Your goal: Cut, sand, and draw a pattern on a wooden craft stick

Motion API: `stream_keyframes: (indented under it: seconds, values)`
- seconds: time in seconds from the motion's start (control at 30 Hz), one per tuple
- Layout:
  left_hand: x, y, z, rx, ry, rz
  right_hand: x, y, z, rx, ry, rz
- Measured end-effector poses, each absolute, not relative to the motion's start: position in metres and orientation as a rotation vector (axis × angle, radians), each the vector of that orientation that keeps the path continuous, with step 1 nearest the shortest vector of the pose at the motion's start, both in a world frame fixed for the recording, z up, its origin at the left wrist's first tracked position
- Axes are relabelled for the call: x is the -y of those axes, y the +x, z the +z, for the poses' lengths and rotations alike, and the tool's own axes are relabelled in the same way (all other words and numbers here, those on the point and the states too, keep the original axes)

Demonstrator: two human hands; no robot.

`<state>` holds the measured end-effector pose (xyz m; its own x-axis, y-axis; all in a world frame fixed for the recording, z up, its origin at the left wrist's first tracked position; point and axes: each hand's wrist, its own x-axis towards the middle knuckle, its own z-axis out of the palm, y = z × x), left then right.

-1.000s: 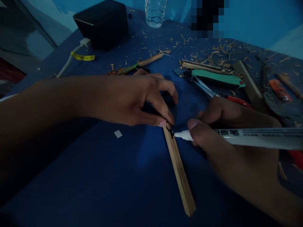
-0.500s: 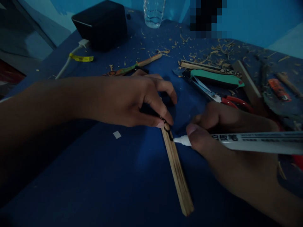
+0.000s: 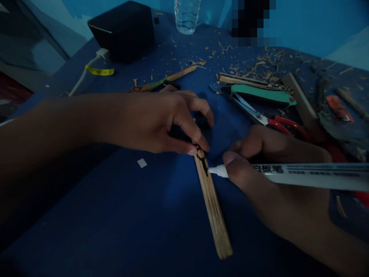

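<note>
A flat wooden strip (image 3: 215, 207) lies on the dark blue table, its far end marked with black curved lines. The thumb and index finger of my left hand (image 3: 173, 123) pinch that far end, while the other fingers curl beyond it. My right hand (image 3: 268, 169) is closed round a white marker (image 3: 311, 175) with dark lettering. The marker's tip touches or nearly touches the strip's right edge, beside a black line just below my left fingertips.
Scissors with red handles (image 3: 288, 125), a green-handled knife (image 3: 262, 95) and an orange lighter (image 3: 340, 109) lie at the right among wood shavings. A carved stick (image 3: 181, 73), a black box (image 3: 123, 30) and a clear cup (image 3: 187, 15) are farther back.
The wooden strip's near end has shifted slightly left. My right hand and the marker have moved a little left, and the black line by the tip looks thicker and a bit longer.
</note>
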<state>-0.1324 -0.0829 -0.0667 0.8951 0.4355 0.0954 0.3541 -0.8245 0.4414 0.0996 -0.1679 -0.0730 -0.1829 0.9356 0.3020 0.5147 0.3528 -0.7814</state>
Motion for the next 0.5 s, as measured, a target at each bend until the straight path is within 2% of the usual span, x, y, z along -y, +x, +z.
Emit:
stream_keyframes:
  seconds: [0.5]
  values:
    - [0.0844, -0.1340, -0.0653, -0.598, 2.648, 0.279, 0.1756, 0.1091, -0.0724, 1.887, -1.232, 0.798]
